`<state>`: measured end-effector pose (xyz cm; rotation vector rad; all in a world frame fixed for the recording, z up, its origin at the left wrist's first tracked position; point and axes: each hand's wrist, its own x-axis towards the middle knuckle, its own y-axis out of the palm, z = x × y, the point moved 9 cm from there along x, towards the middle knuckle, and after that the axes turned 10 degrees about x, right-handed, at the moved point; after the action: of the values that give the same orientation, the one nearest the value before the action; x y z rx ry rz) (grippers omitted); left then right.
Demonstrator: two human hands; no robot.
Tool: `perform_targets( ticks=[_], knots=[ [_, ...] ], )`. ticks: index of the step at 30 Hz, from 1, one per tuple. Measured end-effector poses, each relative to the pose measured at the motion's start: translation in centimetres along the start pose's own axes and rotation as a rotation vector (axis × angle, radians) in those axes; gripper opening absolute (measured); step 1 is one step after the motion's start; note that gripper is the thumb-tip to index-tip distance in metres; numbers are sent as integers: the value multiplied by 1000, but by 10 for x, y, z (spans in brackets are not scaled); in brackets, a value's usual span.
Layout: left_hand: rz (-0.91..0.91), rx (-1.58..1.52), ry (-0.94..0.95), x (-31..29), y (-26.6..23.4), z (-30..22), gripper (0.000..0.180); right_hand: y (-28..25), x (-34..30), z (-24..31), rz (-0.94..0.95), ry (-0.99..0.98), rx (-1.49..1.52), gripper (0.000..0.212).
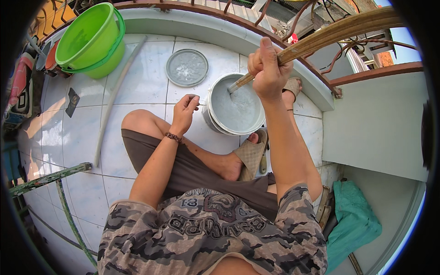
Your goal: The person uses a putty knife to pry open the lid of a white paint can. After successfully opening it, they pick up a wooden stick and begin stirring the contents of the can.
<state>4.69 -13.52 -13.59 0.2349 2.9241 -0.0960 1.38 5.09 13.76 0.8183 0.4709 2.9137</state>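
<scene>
A long wooden stick (316, 42) is gripped in my right hand (269, 71), thumb pointing up. Its lower end dips into a white bucket (211, 120) of pale grey liquid, likely paint (237, 107). Just left of the bucket's rim is my left hand (184, 113), fingers curled in with the thumb against them. Whatever lies between those fingers, if anything, is hidden. Beyond the bucket, to the left, a round grey lid (186, 68) lies flat on the tiles, smeared with whitish residue.
Green basins (87, 41) stand at the far left. A pale pipe (118, 94) lies across the tiled floor (137, 117). At the near left is a paint-spotted metal frame (50, 179). A low wall with a railing (220, 13) runs behind; a green cloth (350, 224) lies right.
</scene>
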Motion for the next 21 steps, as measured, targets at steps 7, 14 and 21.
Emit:
perform_targets(
  ticks=[7,14,21],
  knots=[
    [13,5,62,-5,3,-10,34,-68,9,15,-183,222,-138,55],
    [-401,108,462,-33,-21,-89,23,-83,-28,27,-355,345,48,48],
    [-342,-49,624,-58,0,-141,18,-28,-29,6,-276,374,68,53]
  ],
)
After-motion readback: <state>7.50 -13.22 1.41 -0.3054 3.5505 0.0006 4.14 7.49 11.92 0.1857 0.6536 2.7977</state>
